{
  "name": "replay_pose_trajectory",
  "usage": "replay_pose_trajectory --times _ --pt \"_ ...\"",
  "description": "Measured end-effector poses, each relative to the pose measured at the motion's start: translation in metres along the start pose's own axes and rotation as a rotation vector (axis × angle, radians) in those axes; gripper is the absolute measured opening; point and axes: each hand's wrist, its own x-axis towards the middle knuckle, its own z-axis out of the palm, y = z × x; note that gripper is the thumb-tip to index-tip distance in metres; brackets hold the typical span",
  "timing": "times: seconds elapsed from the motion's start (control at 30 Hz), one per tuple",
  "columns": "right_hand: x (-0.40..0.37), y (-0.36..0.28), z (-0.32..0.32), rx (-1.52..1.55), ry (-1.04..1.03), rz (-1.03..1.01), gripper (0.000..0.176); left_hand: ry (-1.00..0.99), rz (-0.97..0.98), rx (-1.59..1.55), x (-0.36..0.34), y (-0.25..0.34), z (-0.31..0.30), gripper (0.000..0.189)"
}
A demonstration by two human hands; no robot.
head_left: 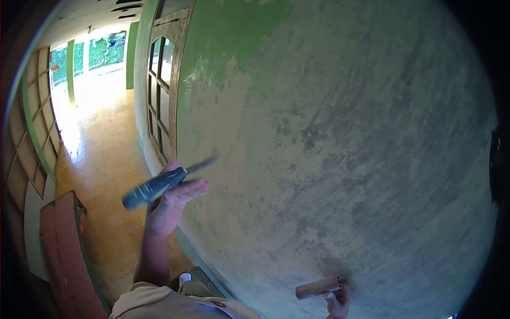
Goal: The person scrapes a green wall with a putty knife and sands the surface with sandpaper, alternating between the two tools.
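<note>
My left hand (172, 204) is raised near the wall, its fingers around a tool with a thick dark blue handle (154, 189). The tool's thin metal shaft (202, 164) points up and to the right, slightly blurred. Low on the right, my right hand (339, 302) holds a brown cylindrical piece (317, 287) close to the wall surface. Behind both hands is a wall (319, 159) with patchy grey plaster and remains of green paint at the upper left.
A wooden window frame with panes (162, 85) is set in the wall. A reddish bench (66, 255) stands at the lower left on an orange tiled floor (103, 159). Green posts (70, 72) and bright foliage show at the far end.
</note>
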Motion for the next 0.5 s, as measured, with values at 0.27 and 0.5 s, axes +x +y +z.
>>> replay_pose_trajectory --times 0.27,0.5 --pt "-0.006 0.01 0.003 0.08 0.128 0.044 0.048 0.415 -0.077 0.555 0.019 0.018 -0.027 0.047" --pt "-0.006 0.03 -0.001 -0.072 0.152 -0.06 0.05 0.228 0.06 0.227 0.082 0.026 -0.032 0.02"
